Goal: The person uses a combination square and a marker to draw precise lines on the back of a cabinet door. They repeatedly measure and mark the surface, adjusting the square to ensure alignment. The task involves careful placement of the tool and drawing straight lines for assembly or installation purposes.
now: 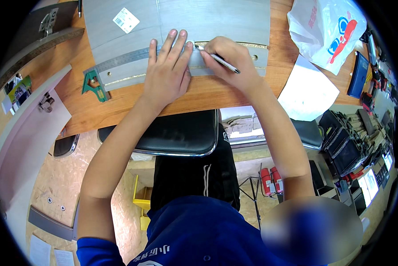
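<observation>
A grey panel with a white label lies on the wooden table. Across its near part runs the steel rule of a combination square, whose green head sits at the panel's near left corner. My left hand rests flat on the rule and panel, fingers stretched forward and somewhat spread. In my right hand is a slim pen, pinched with its tip on the panel beside the rule's right end. My left fingers hide part of the rule.
A white plastic bag and a paper sheet lie at the right. Beyond them is a dark blue case. A black chair seat stands under the table's near edge. Red cylinders stand below right.
</observation>
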`<state>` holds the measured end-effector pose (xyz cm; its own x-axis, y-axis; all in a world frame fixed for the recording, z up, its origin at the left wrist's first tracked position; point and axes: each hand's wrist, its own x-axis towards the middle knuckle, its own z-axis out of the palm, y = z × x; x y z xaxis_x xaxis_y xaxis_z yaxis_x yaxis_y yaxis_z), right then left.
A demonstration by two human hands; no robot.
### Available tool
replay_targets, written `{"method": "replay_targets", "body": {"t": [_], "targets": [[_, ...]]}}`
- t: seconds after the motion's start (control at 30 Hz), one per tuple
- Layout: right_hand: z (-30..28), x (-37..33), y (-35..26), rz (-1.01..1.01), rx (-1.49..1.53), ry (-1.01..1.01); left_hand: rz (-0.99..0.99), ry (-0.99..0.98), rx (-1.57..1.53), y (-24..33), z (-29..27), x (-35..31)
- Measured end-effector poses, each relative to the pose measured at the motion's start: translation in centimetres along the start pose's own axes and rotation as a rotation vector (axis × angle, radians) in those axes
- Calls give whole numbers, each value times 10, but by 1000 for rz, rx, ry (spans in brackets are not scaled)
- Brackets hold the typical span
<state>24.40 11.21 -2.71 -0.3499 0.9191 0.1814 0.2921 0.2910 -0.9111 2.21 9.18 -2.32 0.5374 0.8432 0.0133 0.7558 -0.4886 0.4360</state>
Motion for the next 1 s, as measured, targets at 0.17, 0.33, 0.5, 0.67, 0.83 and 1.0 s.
{"method": "replay_targets", "body": {"t": [0.17,0.33,0.5,0.67,0.83,1.0], "targets": [[1,0,1,-27,-10,20,-1,-3,20,0,0,0],[1,2,0,-18,14,11,-1,29,14,3,-1,-1],[-3,0,1,0,10,-27,-7,1,21,1,0,-1],[0,3,-9,131,27,228,-14,-42,11,7,-5,-3],[2,3,-7,47,-45,269,-16,-60,-3,18,-4,-18],[-3,2,-16,147,59,226,-21,-78,2,17,-6,-22]]}}
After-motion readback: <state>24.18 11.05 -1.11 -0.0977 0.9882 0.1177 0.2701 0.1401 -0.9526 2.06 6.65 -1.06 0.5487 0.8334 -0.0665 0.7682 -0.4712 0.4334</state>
